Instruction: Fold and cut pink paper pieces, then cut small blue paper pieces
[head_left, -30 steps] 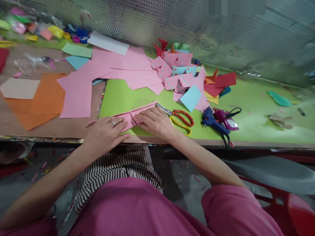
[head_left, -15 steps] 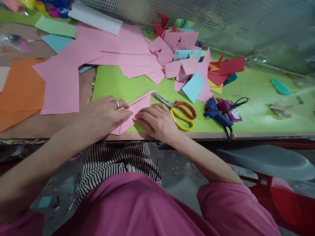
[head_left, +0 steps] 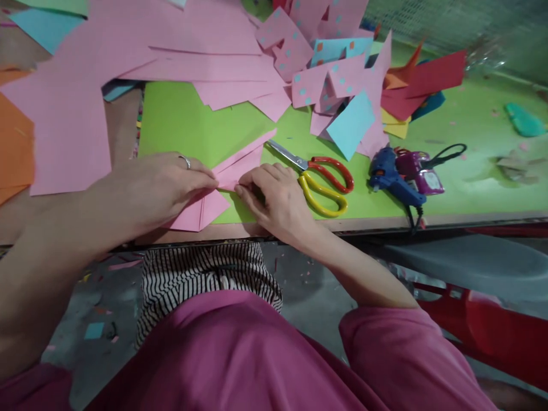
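Observation:
A folded piece of pink paper lies at the table's front edge, with crease lines and a narrow folded strip along its upper side. My left hand, a ring on one finger, pinches its middle from the left. From the right, my right hand grips the same paper between thumb and curled fingers. Part of the paper is hidden under my left hand. Just right of my right hand lie scissors with one red and one yellow handle, their tips close to the paper's upper end.
Large pink sheets cover the back left, with orange paper beside them. Dotted pink cut-outs and a light blue square are piled behind the scissors. A blue glue gun lies at right. A grey seat stands below the table edge.
The view has moved closer to the table. My fingers have closed into a pinch at the paper's middle, and its lower part now shows more below my left hand.

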The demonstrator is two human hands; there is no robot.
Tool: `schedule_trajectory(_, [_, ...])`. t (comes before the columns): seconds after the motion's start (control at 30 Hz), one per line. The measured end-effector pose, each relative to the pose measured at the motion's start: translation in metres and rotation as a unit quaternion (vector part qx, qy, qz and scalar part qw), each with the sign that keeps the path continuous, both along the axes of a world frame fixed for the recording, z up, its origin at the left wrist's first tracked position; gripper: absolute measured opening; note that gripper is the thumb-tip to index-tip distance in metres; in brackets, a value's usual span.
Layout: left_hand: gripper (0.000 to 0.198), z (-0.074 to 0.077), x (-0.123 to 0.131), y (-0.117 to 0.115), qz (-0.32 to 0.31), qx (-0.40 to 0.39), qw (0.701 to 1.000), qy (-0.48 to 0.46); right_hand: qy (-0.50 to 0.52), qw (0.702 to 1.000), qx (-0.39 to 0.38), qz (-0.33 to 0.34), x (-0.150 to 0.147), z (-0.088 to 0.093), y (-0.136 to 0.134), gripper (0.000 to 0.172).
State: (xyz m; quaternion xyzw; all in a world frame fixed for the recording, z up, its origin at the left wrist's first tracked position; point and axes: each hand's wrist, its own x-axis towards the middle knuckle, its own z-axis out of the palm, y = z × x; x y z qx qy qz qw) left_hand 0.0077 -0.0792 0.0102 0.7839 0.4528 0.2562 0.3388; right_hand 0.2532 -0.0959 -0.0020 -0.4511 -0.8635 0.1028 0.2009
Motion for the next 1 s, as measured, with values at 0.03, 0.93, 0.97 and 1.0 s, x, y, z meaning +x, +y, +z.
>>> schedule_trajectory(0.03, [0.016,0.001,0.0,0.0,-0.023,0.005,1.0,0.018,0.012,1.0,-0.016,-0.004,0.0,0.0,0.001,0.019])
schedule_trajectory(0.93, [0.015,0.008,0.019,0.04,-0.068,-0.026,0.993,0.093,0.024,0.998,-0.038,-0.037,-0.008,-0.001,0.007,0.015])
schedule_trajectory(0.97, [0.015,0.007,0.019,0.041,-0.07,-0.024,0.993,0.093,0.036,0.998,-0.048,-0.032,-0.007,0.001,0.007,0.017])
schedule_trajectory(1.0, [0.014,0.007,0.019,0.041,-0.068,-0.03,0.993,0.09,0.049,0.997,-0.059,-0.026,-0.006,0.002,0.008,0.018])
